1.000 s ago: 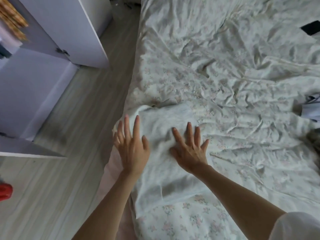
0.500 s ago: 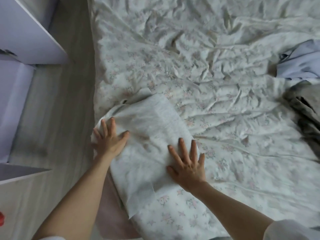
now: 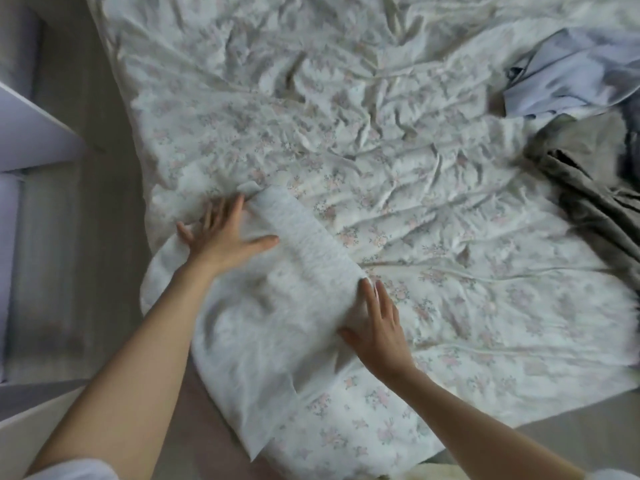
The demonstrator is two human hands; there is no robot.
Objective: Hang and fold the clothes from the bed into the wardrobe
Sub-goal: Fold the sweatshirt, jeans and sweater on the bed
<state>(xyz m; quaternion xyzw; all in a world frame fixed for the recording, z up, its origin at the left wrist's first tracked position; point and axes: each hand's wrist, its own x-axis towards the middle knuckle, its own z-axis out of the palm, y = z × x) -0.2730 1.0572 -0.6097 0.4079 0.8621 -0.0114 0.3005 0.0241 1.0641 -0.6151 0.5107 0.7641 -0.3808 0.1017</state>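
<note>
A white garment (image 3: 277,306) lies folded in a long strip at the near left corner of the bed (image 3: 398,161), which has a crumpled floral sheet. My left hand (image 3: 225,237) rests flat on the garment's far end, fingers spread. Flat against the garment's right edge lies my right hand (image 3: 377,327), fingers straight. A pale blue garment (image 3: 568,81) and an olive-grey garment (image 3: 595,188) lie loose at the bed's right side.
The white wardrobe (image 3: 31,133) stands at the left edge of view, across a strip of grey wood floor (image 3: 69,254). A white panel edge (image 3: 24,424) shows at the lower left.
My view has shifted right and nearer. My left hand slid up to the garment's far end, and my right hand moved to its right edge.
</note>
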